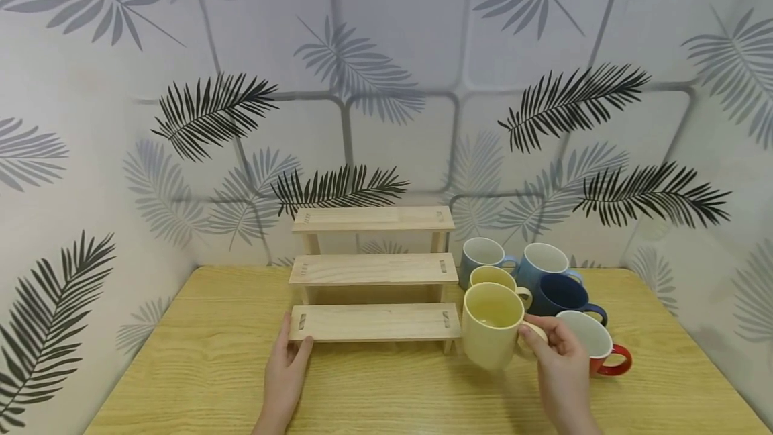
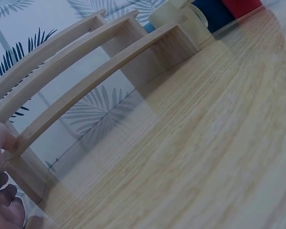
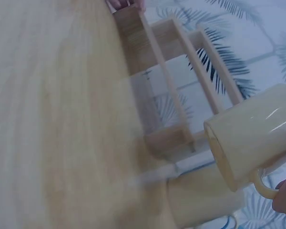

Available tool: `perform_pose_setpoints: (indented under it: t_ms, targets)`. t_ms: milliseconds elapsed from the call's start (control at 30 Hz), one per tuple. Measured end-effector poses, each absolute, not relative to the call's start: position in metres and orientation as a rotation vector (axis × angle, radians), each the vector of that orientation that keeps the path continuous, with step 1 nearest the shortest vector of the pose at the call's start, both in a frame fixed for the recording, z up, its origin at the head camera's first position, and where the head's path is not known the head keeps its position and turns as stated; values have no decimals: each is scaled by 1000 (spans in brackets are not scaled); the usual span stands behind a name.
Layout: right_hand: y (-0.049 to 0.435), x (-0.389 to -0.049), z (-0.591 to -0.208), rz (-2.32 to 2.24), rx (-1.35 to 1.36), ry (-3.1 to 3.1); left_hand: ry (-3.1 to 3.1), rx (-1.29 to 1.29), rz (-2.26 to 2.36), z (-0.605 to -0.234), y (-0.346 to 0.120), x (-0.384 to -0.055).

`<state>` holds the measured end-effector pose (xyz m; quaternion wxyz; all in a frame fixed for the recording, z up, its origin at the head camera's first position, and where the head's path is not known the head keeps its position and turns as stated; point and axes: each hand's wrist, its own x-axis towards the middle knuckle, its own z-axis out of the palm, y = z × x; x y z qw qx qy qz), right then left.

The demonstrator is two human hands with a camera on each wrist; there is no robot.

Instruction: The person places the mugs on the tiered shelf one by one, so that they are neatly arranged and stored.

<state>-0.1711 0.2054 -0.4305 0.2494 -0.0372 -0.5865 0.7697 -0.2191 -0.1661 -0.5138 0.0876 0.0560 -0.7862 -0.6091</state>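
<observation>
One pale yellow mug [image 1: 490,331] hangs just left of my right grip [image 1: 561,360], finger and thumb pinching its handle [image 3: 262,190]. Judged stiff, moderately heavy, slick and chippable; the handle is the sound hold. My left grip [image 1: 286,369] pinches a corner of the wooden rack [image 1: 374,323].

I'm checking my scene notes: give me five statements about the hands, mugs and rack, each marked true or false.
1. The right hand holds a yellow mug by its handle. True.
2. The left hand holds a dark blue mug. False: it grips the wooden rack.
3. The wooden rack is three-tiered. True.
4. The red-handled mug stands on the top tier. False: it stands on the table.
5. A second yellow mug is visible. True.
</observation>
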Motion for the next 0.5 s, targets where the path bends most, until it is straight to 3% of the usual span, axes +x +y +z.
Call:
perform_pose_setpoints:
  t_ms: [500]
  targets:
    - [156, -220, -367, 2090, 136, -1662, -2333, 127, -1801, -516, -167, -220]
